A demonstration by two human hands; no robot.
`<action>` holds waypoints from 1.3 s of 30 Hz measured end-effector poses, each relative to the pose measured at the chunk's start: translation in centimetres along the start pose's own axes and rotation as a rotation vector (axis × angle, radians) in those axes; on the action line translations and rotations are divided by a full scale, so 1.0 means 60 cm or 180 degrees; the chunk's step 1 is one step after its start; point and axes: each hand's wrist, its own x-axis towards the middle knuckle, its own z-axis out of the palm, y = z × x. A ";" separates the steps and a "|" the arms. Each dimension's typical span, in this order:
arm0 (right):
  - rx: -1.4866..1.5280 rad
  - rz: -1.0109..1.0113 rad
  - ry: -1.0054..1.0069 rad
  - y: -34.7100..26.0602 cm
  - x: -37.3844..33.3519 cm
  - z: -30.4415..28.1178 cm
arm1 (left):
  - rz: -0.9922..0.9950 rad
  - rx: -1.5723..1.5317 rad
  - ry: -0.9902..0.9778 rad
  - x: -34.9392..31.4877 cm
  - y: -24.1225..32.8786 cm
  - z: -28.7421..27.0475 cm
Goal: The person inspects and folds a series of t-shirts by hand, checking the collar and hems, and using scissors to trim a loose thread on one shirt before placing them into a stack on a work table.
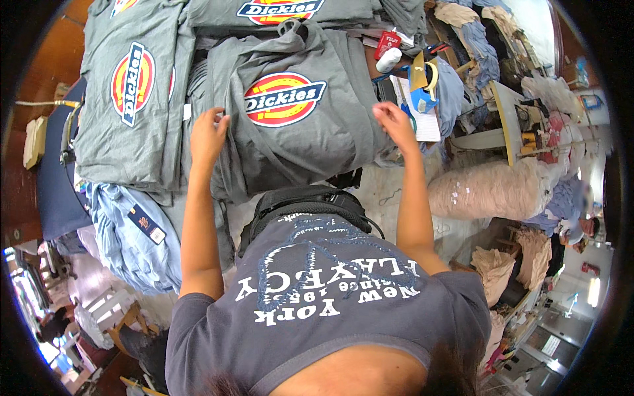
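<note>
In front of me lies a grey T-shirt [300, 155] with a round red, yellow and blue print [285, 99] on its upward side. Over its left border is my left hand [210, 135], its fingers loosely bent and thumb apart, with nothing visible in it. My right hand [395, 125] hovers by the shirt's right border, fingers half curled and holding nothing that I can see. To the left is a stack of similar grey shirts [148, 155], the top one turned sideways. Another printed grey shirt [343, 12] lies beyond the middle one.
Right of the shirts are a white bottle [388, 60], a red box [387, 43], a blue tape dispenser [422, 98] and paper sheets [429, 127]. Light blue garments [129, 228] hang at the near left. A large beige bundle [489, 188] stands at the right.
</note>
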 end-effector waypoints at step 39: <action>-0.2336 0.0057 0.0011 -0.013 -0.073 0.003 | -0.0415 0.0799 -0.1158 -0.139 -0.101 -0.124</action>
